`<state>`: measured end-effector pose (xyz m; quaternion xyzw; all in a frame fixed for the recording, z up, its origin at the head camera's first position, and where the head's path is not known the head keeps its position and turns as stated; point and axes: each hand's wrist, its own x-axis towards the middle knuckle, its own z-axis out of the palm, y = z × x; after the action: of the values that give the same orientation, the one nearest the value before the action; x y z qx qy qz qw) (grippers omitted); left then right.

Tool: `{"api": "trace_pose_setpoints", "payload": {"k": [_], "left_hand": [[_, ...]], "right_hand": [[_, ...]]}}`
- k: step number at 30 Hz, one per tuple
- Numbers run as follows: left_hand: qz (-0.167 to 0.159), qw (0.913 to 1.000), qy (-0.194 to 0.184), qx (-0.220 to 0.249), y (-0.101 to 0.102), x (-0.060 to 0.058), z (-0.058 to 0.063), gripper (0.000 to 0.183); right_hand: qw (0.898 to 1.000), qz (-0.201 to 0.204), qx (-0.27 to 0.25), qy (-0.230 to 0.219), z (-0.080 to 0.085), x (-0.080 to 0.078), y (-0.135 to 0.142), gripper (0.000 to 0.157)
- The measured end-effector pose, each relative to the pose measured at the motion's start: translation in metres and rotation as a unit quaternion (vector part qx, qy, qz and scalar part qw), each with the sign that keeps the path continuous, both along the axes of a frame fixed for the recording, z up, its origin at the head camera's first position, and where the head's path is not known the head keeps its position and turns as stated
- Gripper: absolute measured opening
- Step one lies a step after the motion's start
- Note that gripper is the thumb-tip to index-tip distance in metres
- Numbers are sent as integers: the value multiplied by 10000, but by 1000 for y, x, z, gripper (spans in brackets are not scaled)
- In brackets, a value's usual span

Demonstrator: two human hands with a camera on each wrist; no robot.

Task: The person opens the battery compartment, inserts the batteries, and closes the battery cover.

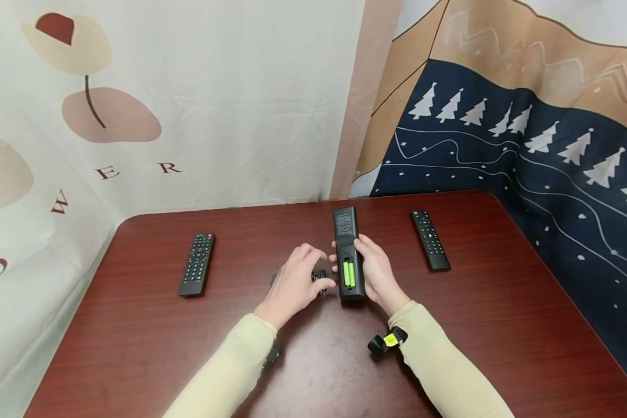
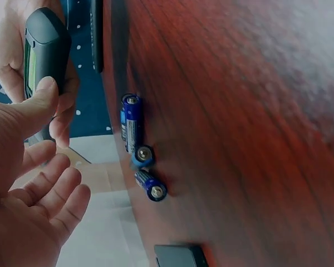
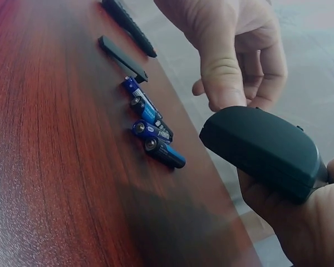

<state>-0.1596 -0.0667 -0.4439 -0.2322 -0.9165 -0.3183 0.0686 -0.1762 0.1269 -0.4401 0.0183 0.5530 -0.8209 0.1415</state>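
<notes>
My right hand [image 1: 380, 274] grips a black remote control [image 1: 345, 222] with its back turned up. Two green batteries [image 1: 349, 274] lie side by side in its uncovered compartment. My left hand [image 1: 291, 284] is just left of the remote, fingers loosely bent and apart from the thumb. In the right wrist view its thumb [image 3: 225, 83] is right at the remote's edge. Below the hands, several blue and black batteries [image 3: 153, 128] lie together on the table; the left hand partly hides them in the head view. A flat black battery cover [image 3: 122, 58] rests beside them.
A second remote [image 1: 197, 264] lies face up on the left of the brown table [image 1: 136, 325], and a third remote [image 1: 431, 241] lies on the right. Printed cloths [image 1: 251, 104] hang behind the table's far edge. A wrist camera [image 1: 386, 341] sits on the right sleeve.
</notes>
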Motion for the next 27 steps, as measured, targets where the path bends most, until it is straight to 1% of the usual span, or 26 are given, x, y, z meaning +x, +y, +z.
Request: {"api": "trace_pose_setpoints", "payload": {"k": [5, 14, 27], "left_hand": [[138, 9999, -11, -75, -6, 1, -1, 43], [345, 9990, -115, -248, -15, 4, 2, 44], [750, 9941, -166, -762, -28, 6, -4, 42]], "right_hand": [[10000, -13, -86, -18, 0, 0, -1, 47], [9998, -126, -164, -47, -2, -2, 0, 46], [9997, -169, -101, -115, -1, -2, 1, 46]]}}
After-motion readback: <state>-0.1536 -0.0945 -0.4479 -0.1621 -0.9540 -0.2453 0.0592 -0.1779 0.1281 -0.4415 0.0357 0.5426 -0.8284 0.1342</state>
